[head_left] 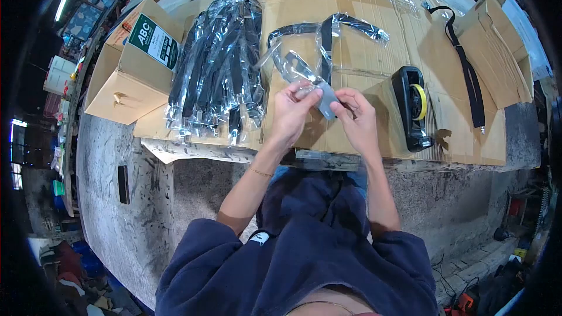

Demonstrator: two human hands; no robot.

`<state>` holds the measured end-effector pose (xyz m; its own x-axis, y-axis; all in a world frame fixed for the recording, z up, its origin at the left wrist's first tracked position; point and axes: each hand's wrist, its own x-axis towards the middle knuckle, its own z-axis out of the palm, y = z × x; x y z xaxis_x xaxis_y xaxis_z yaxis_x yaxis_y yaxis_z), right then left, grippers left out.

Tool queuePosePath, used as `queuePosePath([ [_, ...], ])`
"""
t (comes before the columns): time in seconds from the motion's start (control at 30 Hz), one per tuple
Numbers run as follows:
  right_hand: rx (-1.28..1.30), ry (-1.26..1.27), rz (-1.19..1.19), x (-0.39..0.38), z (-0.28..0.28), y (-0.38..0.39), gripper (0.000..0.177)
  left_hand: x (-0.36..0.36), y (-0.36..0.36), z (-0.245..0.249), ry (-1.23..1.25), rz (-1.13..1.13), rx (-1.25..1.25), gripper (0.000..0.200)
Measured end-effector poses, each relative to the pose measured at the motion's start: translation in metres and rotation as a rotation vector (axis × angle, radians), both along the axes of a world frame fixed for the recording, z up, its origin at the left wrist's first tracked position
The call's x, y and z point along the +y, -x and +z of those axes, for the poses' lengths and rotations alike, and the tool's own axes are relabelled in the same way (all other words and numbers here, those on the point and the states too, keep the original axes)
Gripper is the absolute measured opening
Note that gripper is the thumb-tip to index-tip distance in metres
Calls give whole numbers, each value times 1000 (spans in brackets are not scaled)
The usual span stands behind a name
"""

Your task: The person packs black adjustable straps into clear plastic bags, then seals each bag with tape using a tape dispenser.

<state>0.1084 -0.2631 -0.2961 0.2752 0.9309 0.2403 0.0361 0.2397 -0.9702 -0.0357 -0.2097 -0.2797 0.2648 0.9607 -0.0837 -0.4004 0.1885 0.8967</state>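
Note:
My left hand pinches a clear plastic bag whose greyish end hangs toward the table edge. Thumb and fingers of my right hand are closed at the right edge of that same end. Just beyond my hands, a black strap in clear wrapping lies bent across the cardboard. Left of my hands is a large pile of bagged black straps. To the right stands a black tape dispenser with a yellow-cored roll.
An open cardboard box with a green ABC label stands at the left, another box at the right. Beside the right box lies an unwrapped black strap. A dark phone-like slab rests on the worn surface at left.

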Motion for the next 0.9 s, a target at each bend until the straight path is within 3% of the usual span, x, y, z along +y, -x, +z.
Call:
queuePosePath([
  [0.1, -4, 164, 111, 3, 3, -15, 16, 10, 4, 6, -41, 51, -42, 25],
  [0.17, 53, 159, 157, 8, 1, -18, 15, 13, 5, 5, -87, 35, -28, 20],
  [0.27, 164, 145, 172, 17, 5, -14, 13, -2, -5, 15, -130, -72, 198, 9],
  [0.43, 274, 39, 238, 21, 13, -17, 16, 11, -2, 13, -113, -39, 86, 11],
  [0.5, -247, -40, 216, 32, -4, -28, 24, 18, 3, 26, -112, -51, 15, 12],
  [0.57, -279, -8, 262, 40, -4, -32, 31, 21, 5, 40, -140, -68, 12, 13],
  [0.67, 74, 62, 289, 44, 15, -25, 29, 32, 10, 54, -148, -84, 171, 11],
  [0.77, 146, 85, 265, 54, 35, -19, 27, 45, 15, 52, -199, -141, 362, 17],
  [0.8, 140, 81, 268, 57, 40, -17, 27, 46, 13, 54, -184, -163, 334, 9],
  [0.9, 62, 48, 197, 63, 50, -12, 25, 47, 12, 65, -214, -184, 224, 13],
])
